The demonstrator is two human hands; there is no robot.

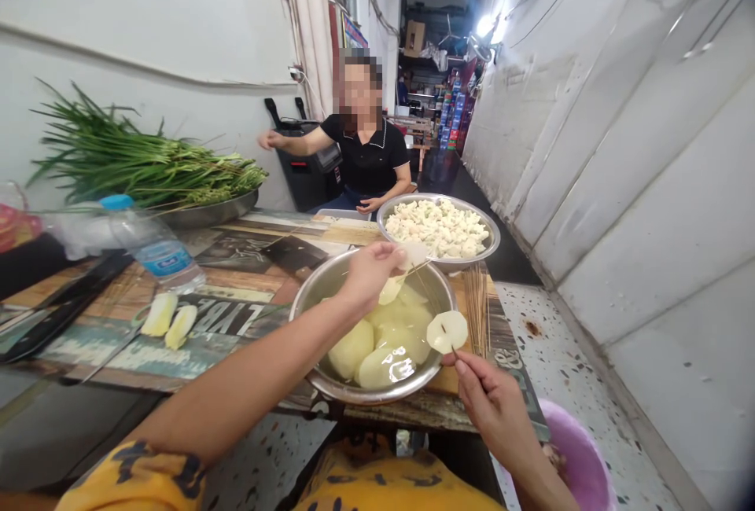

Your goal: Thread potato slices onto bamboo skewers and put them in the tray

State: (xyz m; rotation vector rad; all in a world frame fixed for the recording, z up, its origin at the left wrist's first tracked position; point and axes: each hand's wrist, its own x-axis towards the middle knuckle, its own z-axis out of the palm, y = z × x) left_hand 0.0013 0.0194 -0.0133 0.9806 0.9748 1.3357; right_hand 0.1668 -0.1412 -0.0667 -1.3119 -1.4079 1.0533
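head cam | L hand over steel bowl, fingers pinching thin potato slice | R hand fingers pinching skewer, 1 skewered slice over bowl rim | risk: skewer tip jabs L fingers; thin slice splits, drops in bowl

Open tabletop left of the steel bowl — skewers hem its right, another bowl behind.

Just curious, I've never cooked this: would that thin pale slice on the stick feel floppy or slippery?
The slice on the stick in the right hand stands flat without drooping, so probably fairly stiff. It looks thin, so likely light and easy to snap. Pieces in the bowl beside it shine wet, so it may be slippery.
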